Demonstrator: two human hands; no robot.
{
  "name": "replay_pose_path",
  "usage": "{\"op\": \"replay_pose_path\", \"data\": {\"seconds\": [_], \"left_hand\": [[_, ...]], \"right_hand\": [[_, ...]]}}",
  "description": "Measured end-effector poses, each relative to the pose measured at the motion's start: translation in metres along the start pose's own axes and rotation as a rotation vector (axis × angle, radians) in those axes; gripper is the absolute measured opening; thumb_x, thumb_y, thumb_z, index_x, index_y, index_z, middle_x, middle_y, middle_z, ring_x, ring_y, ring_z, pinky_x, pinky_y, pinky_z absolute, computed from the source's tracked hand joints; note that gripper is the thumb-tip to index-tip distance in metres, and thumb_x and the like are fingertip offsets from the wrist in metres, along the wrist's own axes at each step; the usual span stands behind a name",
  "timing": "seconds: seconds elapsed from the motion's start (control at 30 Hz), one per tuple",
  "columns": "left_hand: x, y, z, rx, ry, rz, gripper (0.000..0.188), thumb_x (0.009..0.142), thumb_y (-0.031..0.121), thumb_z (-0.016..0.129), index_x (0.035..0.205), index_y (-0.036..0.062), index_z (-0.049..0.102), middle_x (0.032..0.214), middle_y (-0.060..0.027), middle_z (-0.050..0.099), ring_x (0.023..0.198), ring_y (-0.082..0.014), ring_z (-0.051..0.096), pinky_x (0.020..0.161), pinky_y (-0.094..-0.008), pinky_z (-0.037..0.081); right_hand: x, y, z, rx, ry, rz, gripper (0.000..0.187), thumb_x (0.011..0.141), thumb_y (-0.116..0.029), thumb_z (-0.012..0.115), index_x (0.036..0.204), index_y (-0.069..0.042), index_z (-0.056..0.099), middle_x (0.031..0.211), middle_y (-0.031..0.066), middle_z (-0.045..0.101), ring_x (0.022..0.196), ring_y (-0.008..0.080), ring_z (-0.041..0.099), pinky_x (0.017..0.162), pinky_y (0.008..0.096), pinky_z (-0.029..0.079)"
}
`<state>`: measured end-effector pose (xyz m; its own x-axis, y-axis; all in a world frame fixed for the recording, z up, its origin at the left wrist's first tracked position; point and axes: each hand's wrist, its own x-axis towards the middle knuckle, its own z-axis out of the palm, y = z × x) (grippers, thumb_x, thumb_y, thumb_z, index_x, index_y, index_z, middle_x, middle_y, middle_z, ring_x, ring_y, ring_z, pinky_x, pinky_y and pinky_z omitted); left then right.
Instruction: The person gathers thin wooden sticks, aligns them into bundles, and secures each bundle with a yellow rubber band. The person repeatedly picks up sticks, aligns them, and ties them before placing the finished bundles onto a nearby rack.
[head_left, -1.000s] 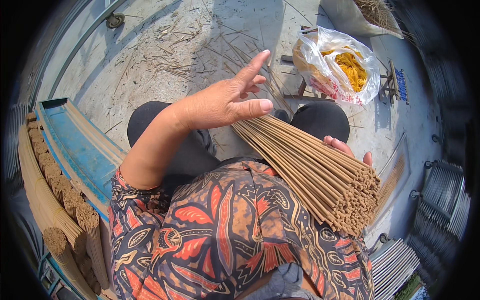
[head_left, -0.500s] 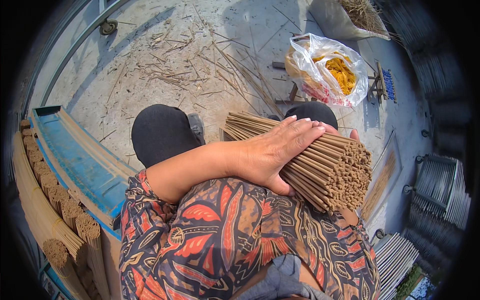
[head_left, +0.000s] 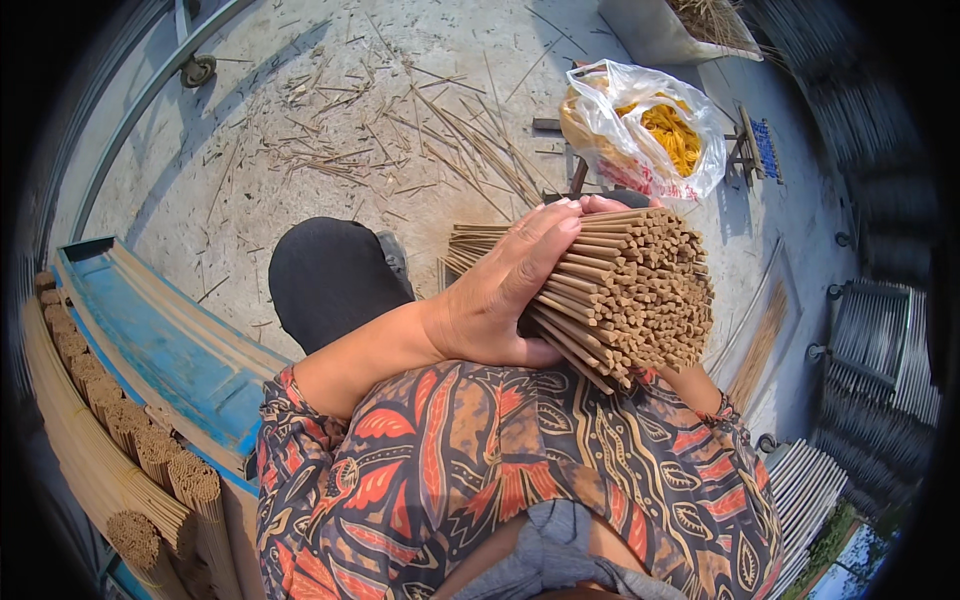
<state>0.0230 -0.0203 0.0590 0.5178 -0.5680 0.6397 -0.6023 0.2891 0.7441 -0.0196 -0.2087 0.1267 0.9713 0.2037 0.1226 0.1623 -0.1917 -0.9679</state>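
Observation:
A thick bundle of brown incense sticks (head_left: 630, 290) lies across my lap, its blunt ends facing up toward me. My left hand (head_left: 505, 285) is wrapped along the bundle's left side, thumb near my shirt and fingers over the far side. Most of my right hand (head_left: 604, 203) is hidden behind the sticks; only fingertips at the far edge and the wrist on the near right show. It supports the bundle from the right and below. The thin ends of the sticks point away to the left, past my left hand.
At my left stands a blue trough (head_left: 165, 330), with several more incense bundles (head_left: 155, 445) stacked beside it. Ahead right are a plastic bag (head_left: 600, 130) of yellow strands and a sack (head_left: 660, 30) of straw. Loose sticks (head_left: 330, 150) litter the floor. Wheeled racks (head_left: 880, 345) line the right.
The bundle has tipped so its blunt ends face me more, and it has shifted slightly left. My left hand has slid from its top to its left side.

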Motion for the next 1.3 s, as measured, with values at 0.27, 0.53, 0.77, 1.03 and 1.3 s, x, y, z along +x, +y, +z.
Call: {"op": "replay_pose_path", "data": {"seconds": [0.27, 0.53, 0.77, 1.03, 1.3], "left_hand": [[-0.004, -0.002, -0.002, -0.214, 0.139, 0.002, 0.111, 0.060, 0.017, 0.083, 0.143, 0.0005, 0.011, 0.141, -0.0247, 0.029, 0.129, -0.0362, 0.034, 0.107, -0.0405, 0.027], [0.020, 0.003, -0.037, -0.073, -0.037, -0.185, 0.111, 0.059, 0.031, 0.084, 0.142, -0.0006, 0.017, 0.142, -0.0215, 0.029, 0.132, -0.0376, 0.028, 0.110, -0.0434, 0.022], [0.037, -0.002, -0.044, -0.330, -0.063, -0.594, 0.125, 0.048, 0.019, 0.090, 0.144, 0.0023, 0.011, 0.138, -0.0157, 0.036, 0.127, -0.0265, 0.037, 0.107, -0.0364, 0.028], [0.051, 0.001, -0.025, -0.336, 0.183, -0.500, 0.106, 0.058, 0.019, 0.088, 0.137, -0.0020, 0.021, 0.128, -0.0120, 0.047, 0.118, -0.0211, 0.046, 0.101, -0.0353, 0.036], [0.061, 0.048, -0.025, -0.135, 0.272, -0.594, 0.107, 0.058, 0.019, 0.087, 0.136, -0.0023, 0.017, 0.119, -0.0114, 0.052, 0.107, -0.0204, 0.054, 0.094, -0.0327, 0.043]], "right_hand": [[0.014, 0.019, 0.011, -0.215, -0.087, -0.128, 0.043, 0.079, -0.038, 0.055, 0.113, -0.011, 0.059, 0.114, 0.0048, 0.058, 0.107, 0.0231, 0.055, 0.096, 0.0373, 0.040], [0.021, 0.039, 0.003, -0.322, -0.204, -0.220, 0.039, 0.074, -0.033, 0.068, 0.107, -0.013, 0.064, 0.109, 0.0015, 0.062, 0.104, 0.0221, 0.057, 0.093, 0.0360, 0.042], [0.034, 0.046, 0.004, -0.221, -0.203, -0.205, 0.042, 0.066, -0.020, 0.079, 0.105, -0.009, 0.065, 0.105, 0.0030, 0.064, 0.100, 0.0204, 0.058, 0.090, 0.0332, 0.044], [0.055, 0.044, -0.004, -0.017, -0.181, -0.253, 0.053, 0.064, -0.015, 0.082, 0.111, -0.006, 0.061, 0.110, 0.0062, 0.061, 0.102, 0.0201, 0.056, 0.091, 0.0320, 0.043], [0.077, 0.005, -0.022, 0.070, -0.357, -0.189, 0.093, 0.057, -0.015, 0.087, 0.132, -0.003, 0.033, 0.123, 0.0079, 0.051, 0.115, 0.0186, 0.046, 0.100, 0.0329, 0.036]]}}
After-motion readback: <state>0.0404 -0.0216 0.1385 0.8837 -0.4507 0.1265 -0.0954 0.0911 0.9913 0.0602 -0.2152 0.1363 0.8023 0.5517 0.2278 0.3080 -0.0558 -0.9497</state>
